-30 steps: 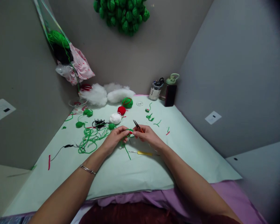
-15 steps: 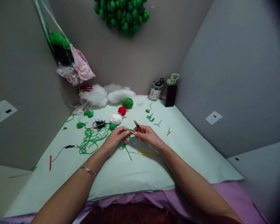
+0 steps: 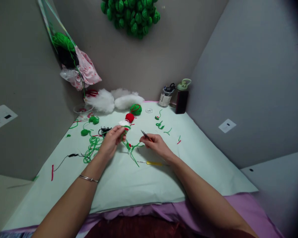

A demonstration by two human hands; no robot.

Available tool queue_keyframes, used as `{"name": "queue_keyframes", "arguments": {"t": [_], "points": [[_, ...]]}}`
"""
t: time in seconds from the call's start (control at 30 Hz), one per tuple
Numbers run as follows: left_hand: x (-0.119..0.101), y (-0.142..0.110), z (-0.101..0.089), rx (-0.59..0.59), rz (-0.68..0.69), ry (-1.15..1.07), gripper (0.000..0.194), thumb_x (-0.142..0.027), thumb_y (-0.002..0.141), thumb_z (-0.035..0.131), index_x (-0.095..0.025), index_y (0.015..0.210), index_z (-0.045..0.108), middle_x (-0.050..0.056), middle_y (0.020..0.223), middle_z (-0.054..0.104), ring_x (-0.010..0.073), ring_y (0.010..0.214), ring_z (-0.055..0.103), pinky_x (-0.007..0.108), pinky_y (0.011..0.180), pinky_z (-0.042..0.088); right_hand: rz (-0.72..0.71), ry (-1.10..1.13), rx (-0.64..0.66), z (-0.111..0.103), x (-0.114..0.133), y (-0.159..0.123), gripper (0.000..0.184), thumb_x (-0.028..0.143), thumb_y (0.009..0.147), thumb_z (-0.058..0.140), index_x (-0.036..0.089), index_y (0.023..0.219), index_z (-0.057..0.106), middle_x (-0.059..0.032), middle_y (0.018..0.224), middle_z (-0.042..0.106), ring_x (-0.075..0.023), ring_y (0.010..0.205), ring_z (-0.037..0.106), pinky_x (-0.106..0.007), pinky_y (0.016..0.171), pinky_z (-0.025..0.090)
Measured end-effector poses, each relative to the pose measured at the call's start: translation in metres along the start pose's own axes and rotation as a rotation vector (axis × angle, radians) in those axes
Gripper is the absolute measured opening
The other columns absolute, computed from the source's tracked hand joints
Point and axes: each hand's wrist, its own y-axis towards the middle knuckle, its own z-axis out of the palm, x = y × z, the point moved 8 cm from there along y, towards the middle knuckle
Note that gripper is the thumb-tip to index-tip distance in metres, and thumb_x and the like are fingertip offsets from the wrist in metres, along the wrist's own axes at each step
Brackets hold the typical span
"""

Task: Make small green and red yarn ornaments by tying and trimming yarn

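My left hand [image 3: 112, 140] pinches a small crocheted piece [image 3: 126, 129] in green, red and white, held above the table by the balls of yarn. Green yarn strands and a second bit of red and green [image 3: 129, 145] are visible between my hands, below the piece. My right hand [image 3: 154, 144] is closed around small scissors [image 3: 146, 135] with dark pointed blades aimed up and left. Its thumb and fingertip meet at the end of a green strand; whether they grip it I cannot tell. A yellow-handled crochet hook [image 3: 154, 163] lies just below.
A white yarn ball [image 3: 123, 123], a red ball [image 3: 129, 117] and a green ball [image 3: 136, 109] stand behind my left hand. Tangled green yarn [image 3: 93, 148] lies left. White stuffing [image 3: 103, 101], a pen cup [image 3: 165, 98] and a bottle [image 3: 182, 99] line the back. Yarn scraps [image 3: 160, 125] lie right.
My left hand has drawn away left and upward with the crocheted piece, parting from my right hand. Green strands now show between them. My right hand, with the scissors, has barely moved.
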Motion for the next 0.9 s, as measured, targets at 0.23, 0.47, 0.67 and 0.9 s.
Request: {"name": "queue_keyframes", "arguments": {"t": [0.23, 0.47, 0.67, 0.9], "points": [[-0.04, 0.013, -0.063, -0.318, 0.19, -0.228, 0.024, -0.023, 0.07, 0.081, -0.016, 0.08, 0.06, -0.004, 0.07, 0.062, 0.0062, 0.057, 0.059, 0.016, 0.055, 0.05, -0.142, -0.765, 0.075, 0.027, -0.003, -0.003, 0.028, 0.015, 0.096, 0.051, 0.025, 0.111, 0.072, -0.0036, 0.104, 0.065, -0.0125, 0.082, 0.058, -0.024, 0.064, 0.031], [-0.057, 0.012, -0.102, -0.559, 0.347, -0.154, 0.011, -0.015, 0.082, 0.068, -0.017, 0.085, 0.057, 0.002, 0.082, 0.071, 0.0089, 0.065, 0.065, 0.02, 0.064, 0.055, -0.216, -1.03, 0.264, 0.037, 0.005, -0.009, 0.019, 0.02, 0.099, 0.053, 0.023, 0.101, 0.072, -0.0032, 0.105, 0.065, -0.0104, 0.077, 0.057, -0.026, 0.058, 0.025], [-0.067, 0.014, -0.146, -0.711, 0.372, 0.039, 0.009, -0.02, 0.081, 0.066, -0.018, 0.088, 0.06, 0.001, 0.081, 0.068, 0.0081, 0.065, 0.062, 0.02, 0.067, 0.051, -0.223, -1.196, 0.364, 0.04, 0.017, -0.013, 0.021, 0.019, 0.101, 0.051, 0.016, 0.094, 0.071, -0.0082, 0.098, 0.066, -0.0148, 0.081, 0.059, -0.03, 0.058, 0.024], [-0.064, 0.032, -0.165, -0.634, 0.376, 0.654, 0.026, -0.037, 0.071, 0.074, -0.016, 0.086, 0.071, 0.003, 0.083, 0.069, 0.0171, 0.08, 0.061, 0.026, 0.074, 0.047, -0.201, -1.199, 0.348, 0.039, 0.019, -0.016, 0.021, 0.016, 0.099, 0.051, 0.014, 0.09, 0.07, -0.0113, 0.099, 0.066, -0.0177, 0.081, 0.061, -0.031, 0.059, 0.027]]}}
